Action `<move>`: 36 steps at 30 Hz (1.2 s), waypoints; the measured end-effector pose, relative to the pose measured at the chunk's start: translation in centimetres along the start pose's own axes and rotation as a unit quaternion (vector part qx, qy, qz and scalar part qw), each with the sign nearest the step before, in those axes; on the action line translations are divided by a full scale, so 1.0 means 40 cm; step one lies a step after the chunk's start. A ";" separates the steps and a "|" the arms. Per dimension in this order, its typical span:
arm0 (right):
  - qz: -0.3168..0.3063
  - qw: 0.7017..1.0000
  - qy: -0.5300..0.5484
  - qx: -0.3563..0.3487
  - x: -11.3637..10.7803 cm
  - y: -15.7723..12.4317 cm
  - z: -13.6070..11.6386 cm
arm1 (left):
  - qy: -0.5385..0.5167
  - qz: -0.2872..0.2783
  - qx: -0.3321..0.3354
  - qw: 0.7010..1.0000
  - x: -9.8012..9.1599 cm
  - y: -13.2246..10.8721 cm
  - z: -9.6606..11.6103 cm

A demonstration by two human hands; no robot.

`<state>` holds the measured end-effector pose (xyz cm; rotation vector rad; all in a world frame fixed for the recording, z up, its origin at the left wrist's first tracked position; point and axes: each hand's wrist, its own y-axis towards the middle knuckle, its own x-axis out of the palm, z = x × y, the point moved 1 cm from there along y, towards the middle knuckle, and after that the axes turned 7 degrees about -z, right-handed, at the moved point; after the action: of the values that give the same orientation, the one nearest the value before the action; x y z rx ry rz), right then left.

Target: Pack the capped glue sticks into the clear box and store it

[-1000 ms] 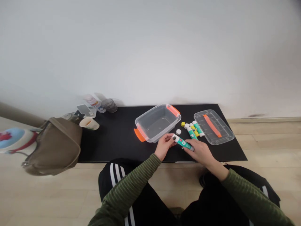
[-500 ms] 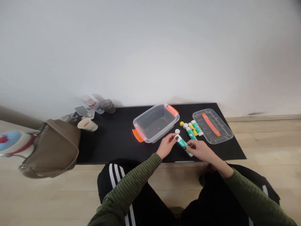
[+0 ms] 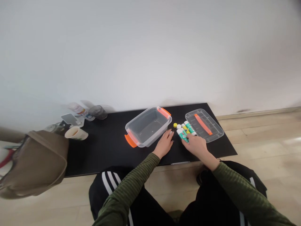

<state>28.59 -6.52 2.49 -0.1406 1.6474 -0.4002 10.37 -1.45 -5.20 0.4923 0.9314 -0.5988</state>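
Glue stick [image 3: 182, 136] lies right of centre on the tabletop [image 3: 101, 150], its long axis slanting from the far end down toward my right hand [image 3: 196, 146], whose fingers close over it. My left hand [image 3: 165, 144], open and flat, rests farther off, just beside the clear box [image 3: 138, 142].

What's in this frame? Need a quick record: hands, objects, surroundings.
left hand: open, on the black tabletop, beside the box
right hand: over a teal-labelled glue stick
beside it: a yellow cap
box: clear plastic box, orange handles
lid: clear plastic lid, orange strip, lying off the box
far left: paper cup, brown bag
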 end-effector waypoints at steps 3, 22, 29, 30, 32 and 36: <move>0.000 1.000 -0.019 -0.011 0.010 0.011 -0.022 | 0.013 0.001 -0.014 1.000 -0.005 -0.009 0.006; 0.055 0.997 -0.021 -0.051 0.043 0.062 -0.019 | -0.224 0.039 -0.091 0.969 -0.065 -0.085 0.049; 0.056 0.998 -0.025 -0.036 0.039 0.068 0.018 | -0.393 0.048 -0.168 0.903 -0.068 -0.090 0.062; 0.051 0.998 -0.027 -0.032 0.041 0.068 0.016 | -0.425 0.051 -0.176 0.887 -0.067 -0.090 0.061; 0.035 0.999 -0.029 -0.024 0.045 0.069 0.012 | -0.483 0.061 -0.181 0.855 -0.064 -0.089 0.058; 0.004 0.999 -0.026 -0.018 0.046 0.076 0.006 | -0.565 0.085 -0.185 0.799 -0.063 -0.085 0.054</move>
<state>29.02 -4.34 -0.30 -0.1693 1.6036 -0.3572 8.20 -4.64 -2.41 -0.1792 -0.1669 -0.4131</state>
